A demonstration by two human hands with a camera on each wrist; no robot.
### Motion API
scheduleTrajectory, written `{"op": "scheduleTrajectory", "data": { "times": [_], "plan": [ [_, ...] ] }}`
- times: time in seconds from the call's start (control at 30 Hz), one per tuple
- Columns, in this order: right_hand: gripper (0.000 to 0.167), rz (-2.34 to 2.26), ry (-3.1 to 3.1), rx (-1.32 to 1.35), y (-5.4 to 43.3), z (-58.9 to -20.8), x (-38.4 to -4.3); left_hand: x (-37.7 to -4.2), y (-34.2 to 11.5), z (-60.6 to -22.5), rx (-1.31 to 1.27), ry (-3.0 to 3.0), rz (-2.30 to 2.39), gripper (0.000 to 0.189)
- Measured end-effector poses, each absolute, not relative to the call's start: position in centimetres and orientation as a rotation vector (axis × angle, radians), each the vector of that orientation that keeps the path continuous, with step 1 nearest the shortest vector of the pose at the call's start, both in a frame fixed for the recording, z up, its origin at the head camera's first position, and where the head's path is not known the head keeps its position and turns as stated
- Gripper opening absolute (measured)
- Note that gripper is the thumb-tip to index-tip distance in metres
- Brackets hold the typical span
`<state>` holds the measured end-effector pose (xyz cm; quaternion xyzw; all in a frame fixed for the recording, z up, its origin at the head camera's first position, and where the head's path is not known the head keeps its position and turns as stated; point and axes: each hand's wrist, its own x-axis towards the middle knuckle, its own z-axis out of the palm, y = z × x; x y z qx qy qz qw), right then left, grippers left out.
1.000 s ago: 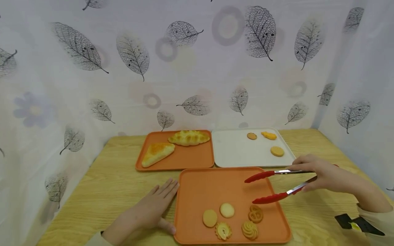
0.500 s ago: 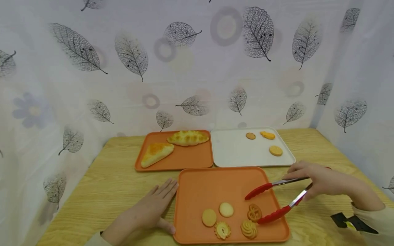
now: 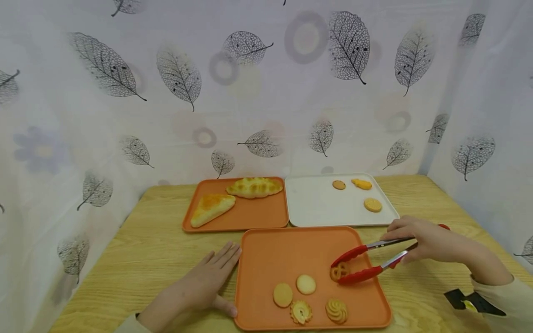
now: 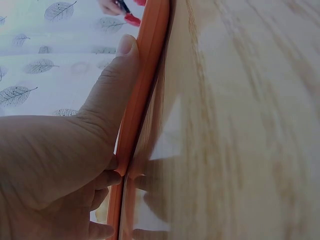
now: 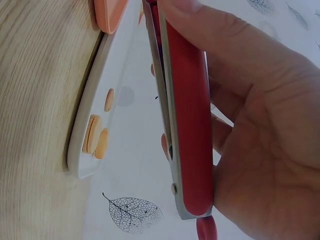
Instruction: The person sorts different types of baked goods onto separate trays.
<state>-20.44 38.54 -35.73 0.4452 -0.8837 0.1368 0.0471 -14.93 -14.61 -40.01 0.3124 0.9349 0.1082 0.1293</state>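
The near orange tray lies at lower centre of the head view on the wooden table. The left hand rests flat, fingers straight, against the tray's left rim. The right hand, at centre right, grips red-tipped tongs with curled fingers, forearm extending to the lower right. The tong tips pinch a pretzel-shaped cookie over the tray's right half

Red-tipped metal tongs lay nearly level, pinching a pretzel-shaped cookie above the near orange tray.
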Motion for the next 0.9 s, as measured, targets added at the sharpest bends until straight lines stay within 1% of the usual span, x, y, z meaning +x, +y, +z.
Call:
{"op": "scheduleTrajectory", "data": {
  "times": [0.4, 0.7, 0.9],
  "plan": [
    [0.047, 0.382, -2.619, 1.293, 38.60, -35.75, -20.42, -14.22, -14.17, -40.10, 0.900, 2.729, 0.301, 0.125],
    [0.058, 0.270, -2.455, 1.121, 38.35, -36.18, -20.56, -13.95, -14.22, -40.38, 0.903, 2.733, 0.299, 0.125],
    [0.059, 0.210, -2.371, 1.002, 38.33, -36.44, -20.70, -13.89, -14.24, -40.46, 0.927, 2.734, 0.306, 0.124]
  ]
}}
